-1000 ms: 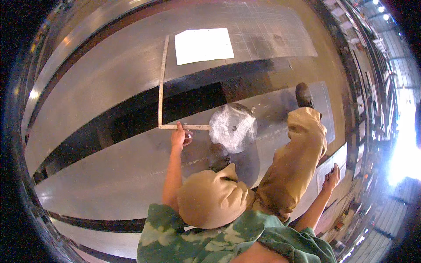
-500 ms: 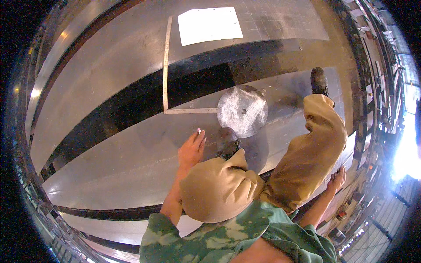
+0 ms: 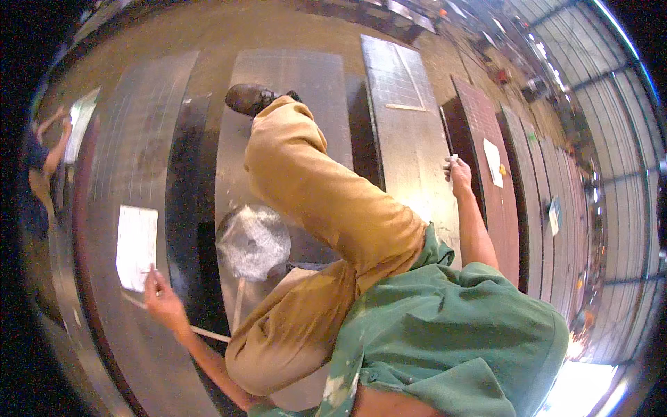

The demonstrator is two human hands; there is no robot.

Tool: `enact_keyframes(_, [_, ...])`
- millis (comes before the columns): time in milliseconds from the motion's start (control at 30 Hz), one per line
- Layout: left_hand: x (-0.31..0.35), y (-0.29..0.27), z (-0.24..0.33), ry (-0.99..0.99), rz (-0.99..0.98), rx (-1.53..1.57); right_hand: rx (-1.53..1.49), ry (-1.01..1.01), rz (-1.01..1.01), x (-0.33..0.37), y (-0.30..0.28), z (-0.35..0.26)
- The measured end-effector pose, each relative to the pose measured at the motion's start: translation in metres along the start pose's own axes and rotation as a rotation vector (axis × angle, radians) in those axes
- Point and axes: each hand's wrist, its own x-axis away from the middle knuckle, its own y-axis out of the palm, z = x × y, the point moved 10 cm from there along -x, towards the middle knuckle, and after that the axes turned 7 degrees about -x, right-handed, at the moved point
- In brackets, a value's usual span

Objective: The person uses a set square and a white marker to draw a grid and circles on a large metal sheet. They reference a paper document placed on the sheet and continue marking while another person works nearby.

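Observation:
My left hand [image 3: 165, 302] is at the lower left, over a steel plate beside a white sheet of paper [image 3: 137, 249]. Its fingers are drawn together; whatever they hold is too small to make out. My right hand [image 3: 457, 174] reaches out to the right above another bright steel plate [image 3: 410, 142], fingers curled around a small white piece [image 3: 454, 159]. Between my legs and the paper lies a round metal disc [image 3: 253, 244], dusted white, with a hole at its centre. An L-shaped metal square [image 3: 239, 304] runs from the disc toward my left hand, partly behind my arm.
Long steel plates stand side by side with dark gaps between them. Another square [image 3: 405, 108] lies on the right plate. Farther right, a reddish plate [image 3: 479, 132] carries a paper sheet [image 3: 493, 163]. At far left, another person's arm [image 3: 57, 149] reaches toward a sheet.
My view and body have turned to the right. My right hand has left the plate edge and is stretched out. My left hand has moved from beside my boot to near the paper.

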Motion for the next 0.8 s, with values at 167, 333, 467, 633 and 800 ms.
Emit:
enact_keyframes(167, [-0.131, -0.003, -0.056, -0.019, 0.018, 0.159, -0.110, -0.113, 0.226, -0.021, -0.102, -0.025])
enact_keyframes(333, [-0.179, -0.001, -0.038, 0.137, 0.167, 0.021, -0.001, -0.029, 0.329, -0.038, -0.099, -0.047])
enact_keyframes(467, [-0.151, 0.088, -0.037, -0.093, -0.101, 0.158, -0.041, -0.125, 0.320, -0.063, -0.107, -0.026])
enact_keyframes(633, [-0.150, 0.092, -0.030, -0.210, -0.259, 0.165, -0.067, 0.143, 0.298, -0.086, -0.053, 0.062])
enact_keyframes(800, [-0.177, 0.175, 0.075, -0.042, -0.489, 0.105, 0.606, -0.012, 0.449, -0.224, -0.274, 0.130])
